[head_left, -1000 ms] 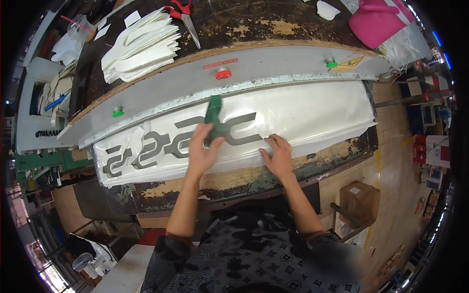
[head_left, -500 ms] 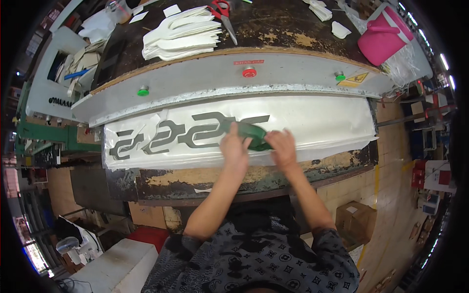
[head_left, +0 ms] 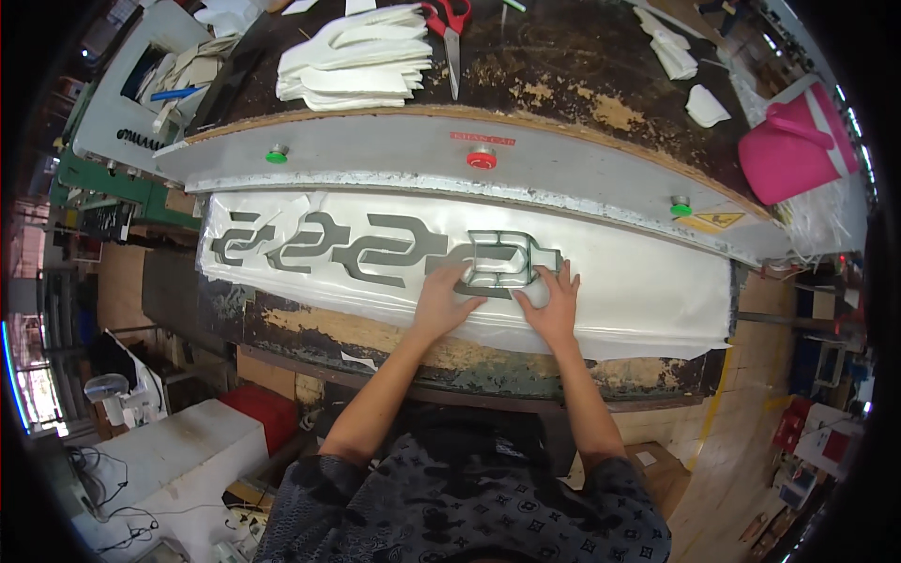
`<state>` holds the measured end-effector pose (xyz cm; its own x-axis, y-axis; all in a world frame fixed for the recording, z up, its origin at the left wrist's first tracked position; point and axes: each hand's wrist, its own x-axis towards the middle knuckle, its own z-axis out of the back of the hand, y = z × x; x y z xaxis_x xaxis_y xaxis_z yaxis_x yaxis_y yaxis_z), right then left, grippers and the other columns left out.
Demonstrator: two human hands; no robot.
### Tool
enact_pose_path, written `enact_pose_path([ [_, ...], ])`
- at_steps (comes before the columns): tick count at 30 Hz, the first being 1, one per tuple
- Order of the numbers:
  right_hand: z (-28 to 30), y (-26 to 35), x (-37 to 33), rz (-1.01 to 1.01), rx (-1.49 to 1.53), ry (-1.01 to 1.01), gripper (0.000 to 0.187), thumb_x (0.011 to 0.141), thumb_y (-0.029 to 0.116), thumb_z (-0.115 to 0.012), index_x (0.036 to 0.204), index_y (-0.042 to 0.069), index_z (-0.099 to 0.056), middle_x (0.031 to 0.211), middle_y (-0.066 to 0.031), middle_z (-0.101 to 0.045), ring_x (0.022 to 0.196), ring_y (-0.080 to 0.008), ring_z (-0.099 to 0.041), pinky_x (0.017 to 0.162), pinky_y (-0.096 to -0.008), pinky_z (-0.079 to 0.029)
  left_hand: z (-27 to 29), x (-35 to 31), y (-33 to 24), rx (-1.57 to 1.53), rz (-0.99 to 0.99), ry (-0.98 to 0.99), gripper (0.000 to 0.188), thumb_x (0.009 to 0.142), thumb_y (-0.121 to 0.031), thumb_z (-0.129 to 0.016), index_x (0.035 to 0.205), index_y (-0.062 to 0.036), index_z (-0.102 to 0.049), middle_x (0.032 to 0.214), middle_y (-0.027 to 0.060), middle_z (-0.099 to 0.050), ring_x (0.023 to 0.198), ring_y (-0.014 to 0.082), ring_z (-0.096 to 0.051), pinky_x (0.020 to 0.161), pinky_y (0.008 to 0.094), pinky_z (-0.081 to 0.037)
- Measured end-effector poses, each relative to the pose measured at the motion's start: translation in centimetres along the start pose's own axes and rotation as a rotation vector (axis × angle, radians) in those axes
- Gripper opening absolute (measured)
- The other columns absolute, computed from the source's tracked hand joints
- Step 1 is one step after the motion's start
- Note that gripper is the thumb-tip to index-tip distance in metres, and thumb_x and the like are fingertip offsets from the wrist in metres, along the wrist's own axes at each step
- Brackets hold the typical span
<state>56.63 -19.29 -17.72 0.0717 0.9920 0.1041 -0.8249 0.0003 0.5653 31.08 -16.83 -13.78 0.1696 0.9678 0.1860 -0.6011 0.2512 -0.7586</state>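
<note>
A fork-shaped cutting die (head_left: 529, 248) of thin dark-green metal, braced with crossbars, lies flat on a layered white sheet (head_left: 648, 281). My left hand (head_left: 443, 300) grips its left end, fingertips on the rim and thumb along the near side. At the right end, my right hand (head_left: 556, 305) holds the edge between thumb and fingers. To the left of the die runs a row of fork-shaped cutouts (head_left: 427, 246), through which a dark surface shows. Another cutout lies partly under the die and my left fingers.
Behind the sheet stands a grey machine beam (head_left: 375, 155) with a red button (head_left: 481, 158) and green buttons (head_left: 680, 205). Above it are stacked white cut pieces (head_left: 352, 61), red-handled scissors (head_left: 452, 47) and a pink jug (head_left: 788, 150). Worn wood (head_left: 310, 328) edges the near side.
The die, tilted up between my hands before, now lies flat on the sheet. My hands have come down with it, and the whole view has shifted slightly.
</note>
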Motion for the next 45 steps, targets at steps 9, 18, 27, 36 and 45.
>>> enact_pose_path([
  [9,-0.4,2.1,1.8,-0.163,0.051,-0.057,0.065,0.073,0.04,-0.095,0.121,0.012,-0.062,0.152,-0.0318,-0.052,0.153,-0.0445,-0.037,0.126,-0.0655,-0.013,-3.6,0.5,2.3,0.086,0.039,-0.066,0.043,0.085,-0.012,-0.082,0.125,-0.003,-0.072,0.122,0.0134,-0.074,0.115,0.0358,-0.064,0.102,0.0457,-0.048],
  [18,-2.1,2.0,1.6,-0.123,0.049,-0.15,0.065,0.069,0.036,-0.098,0.118,0.012,-0.064,0.148,-0.0286,-0.057,0.151,-0.0434,-0.041,0.126,-0.066,-0.015,-3.7,0.6,2.6,0.056,0.189,-0.042,0.055,0.086,-0.01,-0.079,0.14,-0.0108,-0.067,0.118,0.0195,-0.068,0.111,0.0381,-0.061,0.099,0.045,-0.048],
  [27,-2.2,2.3,2.2,-0.156,0.045,-0.138,0.075,0.064,0.033,-0.1,0.122,0.008,-0.061,0.138,-0.0234,-0.062,0.15,-0.0427,-0.042,0.127,-0.0656,-0.014,-3.6,0.5,3.2,0.042,0.19,-0.011,0.067,0.084,-0.007,-0.08,0.148,-0.006,-0.058,0.126,0.0164,-0.07,0.115,0.0348,-0.062,0.103,0.044,-0.045],
  [36,-2.3,1.9,2.0,-0.147,0.057,-0.12,0.077,0.064,0.032,-0.099,0.125,0.01,-0.058,0.148,-0.0272,-0.056,0.153,-0.0423,-0.04,0.127,-0.0648,-0.012,-3.6,0.7,3.2,-0.025,0.137,-0.093,0.083,0.08,-0.002,-0.081,0.155,-0.0025,-0.046,0.126,0.0106,-0.075,0.117,0.0322,-0.062,0.104,0.0419,-0.044],
  [45,-2.4,1.7,2.1,-0.152,0.064,-0.108,0.079,0.064,0.031,-0.098,0.127,0.011,-0.055,0.149,-0.028,-0.055,0.153,-0.0429,-0.039,0.127,-0.0643,-0.011,-3.4,0.9,3.1,-0.004,0.165,-0.05,0.075,0.078,-0.002,-0.079,0.149,-0.0031,-0.053,0.12,0.0094,-0.077,0.114,0.0311,-0.062,0.103,0.0433,-0.043],
])
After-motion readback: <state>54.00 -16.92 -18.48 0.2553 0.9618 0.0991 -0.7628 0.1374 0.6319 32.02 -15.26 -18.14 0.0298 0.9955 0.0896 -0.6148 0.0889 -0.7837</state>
